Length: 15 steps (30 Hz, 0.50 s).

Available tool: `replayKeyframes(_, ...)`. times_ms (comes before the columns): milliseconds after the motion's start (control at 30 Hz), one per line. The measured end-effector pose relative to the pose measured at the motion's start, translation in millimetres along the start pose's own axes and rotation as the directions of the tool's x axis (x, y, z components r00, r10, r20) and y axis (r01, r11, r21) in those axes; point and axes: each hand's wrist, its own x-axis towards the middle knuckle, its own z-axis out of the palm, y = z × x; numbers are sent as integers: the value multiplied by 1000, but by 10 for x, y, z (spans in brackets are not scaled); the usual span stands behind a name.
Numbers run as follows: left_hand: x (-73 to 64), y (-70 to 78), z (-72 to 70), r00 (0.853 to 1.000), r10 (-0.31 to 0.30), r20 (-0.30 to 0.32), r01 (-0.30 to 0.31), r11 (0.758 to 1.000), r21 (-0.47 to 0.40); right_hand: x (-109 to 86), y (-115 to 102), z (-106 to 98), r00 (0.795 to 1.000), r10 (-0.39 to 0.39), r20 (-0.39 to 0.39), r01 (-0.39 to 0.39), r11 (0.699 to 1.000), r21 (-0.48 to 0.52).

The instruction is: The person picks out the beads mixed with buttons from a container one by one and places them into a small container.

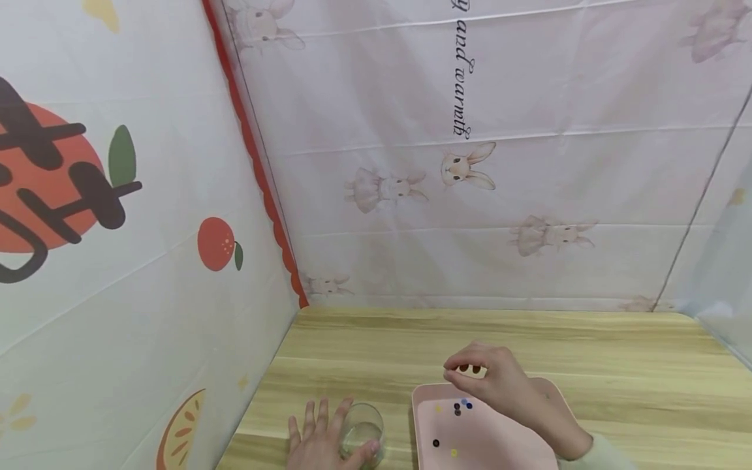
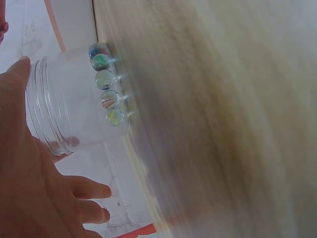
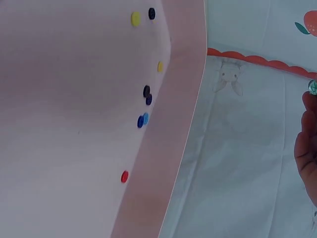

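A clear jar [image 1: 362,434] stands upright at the front of the table, and my left hand [image 1: 322,440] holds it near its threaded mouth between thumb and index finger. The other left fingers are spread beside it. Several glass marbles [image 2: 105,80] lie on the bottom of the jar. Over the far edge of the pink tray [image 1: 418,418], my right hand [image 1: 499,382] pinches a small greenish glass marble [image 3: 313,87] between its fingertips. Most of the right hand is cut off in the right wrist view.
Small buttons lie scattered in the tray: a red button [image 3: 125,176], a light blue button [image 3: 145,118], a yellow button [image 3: 135,19] and several dark ones. The wooden table [image 1: 352,346] meets a printed rabbit curtain [image 1: 399,261] behind and a fruit-print sheet [image 1: 235,326] on the left.
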Motion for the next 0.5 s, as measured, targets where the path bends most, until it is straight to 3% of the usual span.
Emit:
replayKeyframes(200,-2,5,-2,1000,7,-5,-7,1000,-13,39,-58,143,999,30,27,-32,997,68)
replayKeyframes(500,-9,10,-30,1000,-14,24,14,999,-33,112,-114,316,999,-13,48,7,994,113)
